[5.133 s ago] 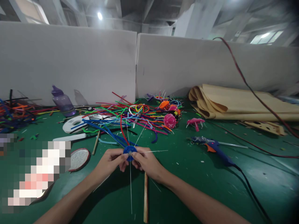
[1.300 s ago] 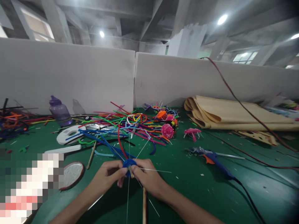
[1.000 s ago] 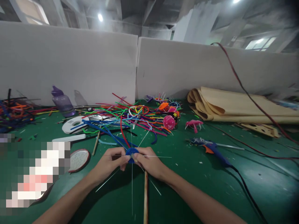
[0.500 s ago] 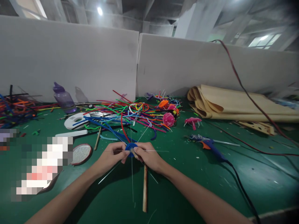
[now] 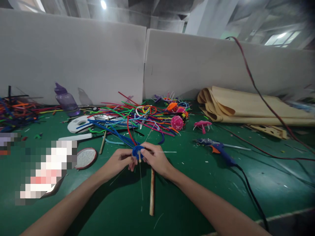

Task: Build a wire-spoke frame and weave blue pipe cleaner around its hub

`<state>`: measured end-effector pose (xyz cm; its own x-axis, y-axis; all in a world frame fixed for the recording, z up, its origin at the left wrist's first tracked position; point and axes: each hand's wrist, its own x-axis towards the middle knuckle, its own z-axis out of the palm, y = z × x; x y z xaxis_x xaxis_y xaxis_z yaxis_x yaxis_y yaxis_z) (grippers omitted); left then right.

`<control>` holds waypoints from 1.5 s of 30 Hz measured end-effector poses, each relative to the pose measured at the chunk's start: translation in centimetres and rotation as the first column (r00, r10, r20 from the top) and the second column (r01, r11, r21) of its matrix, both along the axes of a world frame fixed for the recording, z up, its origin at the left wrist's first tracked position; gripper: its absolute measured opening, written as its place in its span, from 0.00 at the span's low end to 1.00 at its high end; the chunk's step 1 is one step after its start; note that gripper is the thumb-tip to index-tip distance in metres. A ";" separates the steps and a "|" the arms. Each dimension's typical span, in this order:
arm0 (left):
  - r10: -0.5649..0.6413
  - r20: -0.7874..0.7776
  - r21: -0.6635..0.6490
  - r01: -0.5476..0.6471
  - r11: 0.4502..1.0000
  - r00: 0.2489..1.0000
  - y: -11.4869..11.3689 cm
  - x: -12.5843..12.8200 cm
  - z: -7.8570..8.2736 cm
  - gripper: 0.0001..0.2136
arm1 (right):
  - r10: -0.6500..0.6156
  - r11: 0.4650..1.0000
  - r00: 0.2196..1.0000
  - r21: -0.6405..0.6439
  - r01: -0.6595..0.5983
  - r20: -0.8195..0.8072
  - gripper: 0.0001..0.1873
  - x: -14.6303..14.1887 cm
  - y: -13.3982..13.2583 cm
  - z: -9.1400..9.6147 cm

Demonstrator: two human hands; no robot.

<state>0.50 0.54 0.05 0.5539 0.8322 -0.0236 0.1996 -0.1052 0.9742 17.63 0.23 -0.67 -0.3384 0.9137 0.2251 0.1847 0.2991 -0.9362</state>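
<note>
A small round blue disc (image 5: 137, 152), apparently coiled pipe cleaner, is held between my hands. Thin pale wires stick out around it like spokes, and a short wooden stick (image 5: 139, 159) pokes from its middle. My left hand (image 5: 122, 161) is closed at the disc's left edge, thumb and fingers pinching it. From the right, my right hand (image 5: 155, 158) pinches the other edge. Below that hand a longer wooden stick (image 5: 152, 196) lies on the green table, its upper end hidden. Blue pipe cleaners (image 5: 115, 131) and a red one (image 5: 129, 129) run up behind the disc.
A blue glue gun (image 5: 221, 154) with its cord lies at right. Coloured pipe cleaners, a white spool (image 5: 80, 124) and a pink mini umbrella (image 5: 202, 125) lie farther back. A purple bottle (image 5: 66, 100), a round grainy dish (image 5: 86, 158) and folded brown paper (image 5: 246, 106) surround the work area.
The disc has tilted and turned slightly in my fingers, and its wires point differently. My right hand has shifted a little upward on its edge. The whole view has moved slightly.
</note>
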 end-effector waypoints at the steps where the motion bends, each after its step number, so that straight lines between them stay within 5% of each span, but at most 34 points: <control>1: 0.003 -0.007 -0.003 -0.003 1.000 1.000 0.0 0.0 0.0 0.07 | -0.004 1.000 1.000 -0.014 0.004 -0.004 0.10 0.0 0.0 -0.1; 10: 0.011 0.029 -0.004 -0.010 1.000 1.000 0.0 0.2 -0.3 0.10 | -0.050 0.997 0.998 -0.052 0.048 -0.035 0.12 -0.2 0.0 -0.5; 22: 0.042 0.053 0.009 -0.042 0.999 0.998 0.0 0.4 0.1 0.10 | 0.042 0.984 0.981 -0.163 -0.073 -0.189 0.10 -0.5 0.1 -0.5; 35: 0.196 0.138 0.010 -0.200 0.980 0.971 0.3 0.5 -0.9 0.09 | 0.115 0.976 0.990 -0.178 -0.127 -0.079 0.06 -0.5 0.1 -0.9; 45: 0.149 0.173 -0.023 -0.148 0.989 0.973 0.1 0.2 -0.6 0.07 | 0.118 0.978 0.991 -0.167 -0.127 -0.062 0.10 -0.2 0.1 -0.8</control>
<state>0.70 0.65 -0.59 0.4204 0.9058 0.0538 0.0394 -0.0775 0.9962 17.40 0.31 -1.43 -0.4422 0.8923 0.0903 0.1065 0.1522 -0.9826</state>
